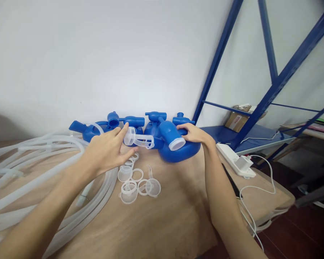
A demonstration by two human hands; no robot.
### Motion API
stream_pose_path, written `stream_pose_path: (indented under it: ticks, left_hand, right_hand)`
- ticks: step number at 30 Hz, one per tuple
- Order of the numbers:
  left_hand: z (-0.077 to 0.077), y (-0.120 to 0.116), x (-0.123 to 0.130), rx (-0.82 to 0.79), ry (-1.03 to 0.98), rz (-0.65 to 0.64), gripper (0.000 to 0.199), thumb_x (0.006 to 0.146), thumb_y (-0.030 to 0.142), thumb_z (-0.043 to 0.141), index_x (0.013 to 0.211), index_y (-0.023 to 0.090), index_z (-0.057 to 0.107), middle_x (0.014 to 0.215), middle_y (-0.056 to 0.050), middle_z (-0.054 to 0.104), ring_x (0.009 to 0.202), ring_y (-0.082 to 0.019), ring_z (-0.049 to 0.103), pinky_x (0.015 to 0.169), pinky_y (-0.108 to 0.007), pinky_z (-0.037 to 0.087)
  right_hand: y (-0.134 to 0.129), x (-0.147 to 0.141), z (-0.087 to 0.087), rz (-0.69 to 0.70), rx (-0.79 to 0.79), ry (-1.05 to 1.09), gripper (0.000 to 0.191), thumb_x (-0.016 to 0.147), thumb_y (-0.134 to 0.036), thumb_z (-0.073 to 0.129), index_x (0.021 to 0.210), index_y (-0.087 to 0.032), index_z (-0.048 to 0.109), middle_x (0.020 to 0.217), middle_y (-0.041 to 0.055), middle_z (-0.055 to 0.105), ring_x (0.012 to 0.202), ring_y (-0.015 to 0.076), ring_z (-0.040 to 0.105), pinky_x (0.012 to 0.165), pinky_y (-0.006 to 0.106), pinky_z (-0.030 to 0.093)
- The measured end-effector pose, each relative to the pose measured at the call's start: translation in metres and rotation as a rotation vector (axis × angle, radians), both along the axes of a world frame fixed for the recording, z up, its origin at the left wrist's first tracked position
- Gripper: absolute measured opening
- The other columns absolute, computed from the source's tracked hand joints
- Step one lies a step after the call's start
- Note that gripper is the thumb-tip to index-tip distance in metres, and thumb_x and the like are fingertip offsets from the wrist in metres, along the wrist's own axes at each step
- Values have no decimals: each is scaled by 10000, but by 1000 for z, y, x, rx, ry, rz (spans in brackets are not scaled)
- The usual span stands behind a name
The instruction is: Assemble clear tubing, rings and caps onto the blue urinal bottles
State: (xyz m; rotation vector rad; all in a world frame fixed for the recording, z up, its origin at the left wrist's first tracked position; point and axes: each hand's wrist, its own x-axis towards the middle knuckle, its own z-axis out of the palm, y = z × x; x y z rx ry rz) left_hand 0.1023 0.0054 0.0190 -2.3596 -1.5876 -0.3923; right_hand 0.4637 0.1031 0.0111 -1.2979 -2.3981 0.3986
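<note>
My left hand (pixel 109 145) has its index finger above and its thumb below a translucent white cap (pixel 129 136), gripping it. From this cap a slotted strap (pixel 144 141) stretches to the right, in front of the blue bottles. My right hand (pixel 193 132) is closed on the upper side of a big blue plastic bottle (pixel 179 153), its fingertips partly hidden. The bottle's neck (pixel 169 132) tilts toward me and has a whitish ring (pixel 177 144) at its mouth. Loose translucent caps (pixel 129 192) and rings (pixel 137 175) lie on the table below my left hand.
Several more blue bottles (pixel 132 121) stand along the wall. Coiled white tubing (pixel 102 194) covers the table's left side. At right are a white power strip (pixel 233 160), an adapter (pixel 244 162) with its cable (pixel 272 176), and a blue metal rack (pixel 275 82).
</note>
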Motion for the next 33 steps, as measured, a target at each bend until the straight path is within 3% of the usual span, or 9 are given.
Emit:
stream_pose_path:
  ticks: [4, 10, 16, 21, 26, 30, 33]
  left_hand:
    - [-3, 9, -4, -57, -42, -35, 737, 999, 682, 385, 1499, 162, 535, 1097, -137, 774, 958, -340, 733, 683, -358, 483]
    - [6, 10, -7, -39, 98, 46, 664, 988, 686, 434, 1413, 206, 607, 922, -112, 782, 826, -323, 738, 549, -323, 399]
    - [17, 8, -27, 49, 172, 176, 618, 1017, 659, 365, 1250, 180, 678, 817, -72, 741, 749, -287, 727, 671, -347, 503]
    - [3, 21, -19, -56, 164, 94, 643, 1021, 695, 347, 1164, 180, 703, 813, -89, 754, 786, -297, 745, 622, -318, 469]
    - [-16, 40, 7, -186, 113, 18, 786, 974, 798, 275, 1155, 170, 712, 904, -168, 775, 851, -380, 753, 629, -361, 479]
    - [-30, 52, 26, -210, 144, -28, 750, 1014, 729, 278, 1164, 120, 688, 963, -199, 776, 877, -365, 758, 681, -355, 497]
    - [-38, 58, 38, -168, 137, -35, 689, 1042, 654, 304, 1281, 89, 619, 1090, -222, 766, 955, -380, 753, 693, -352, 503]
  right_hand:
    - [-8, -8, 8, 12, 64, 133, 352, 796, -325, 686, 1112, -204, 782, 1174, 50, 778, 1168, 337, 678, 1067, 423, 487]
    - [-15, -12, 16, 33, 55, 196, 370, 758, -359, 780, 1097, -210, 788, 1178, 49, 782, 1141, 344, 696, 1058, 433, 503]
    - [5, -9, -6, 98, -97, 260, 436, 748, -471, 803, 1088, -199, 790, 1180, 80, 784, 1198, 353, 688, 1076, 454, 505]
    - [22, -11, -31, 76, -241, 292, 472, 660, -479, 857, 1027, -187, 799, 1185, 97, 789, 1191, 381, 689, 1077, 492, 496]
    - [37, -19, -54, 166, -388, 384, 553, 609, -451, 918, 1062, -172, 764, 1171, 111, 789, 1200, 361, 691, 1086, 498, 501]
    - [43, -21, -66, 205, -494, 456, 778, 591, -432, 947, 1259, -144, 673, 1180, 141, 778, 1136, 327, 725, 1059, 487, 527]
    - [44, -20, -70, 187, -525, 490, 941, 604, -401, 945, 1429, -165, 558, 1235, 141, 761, 1158, 317, 722, 1078, 492, 523]
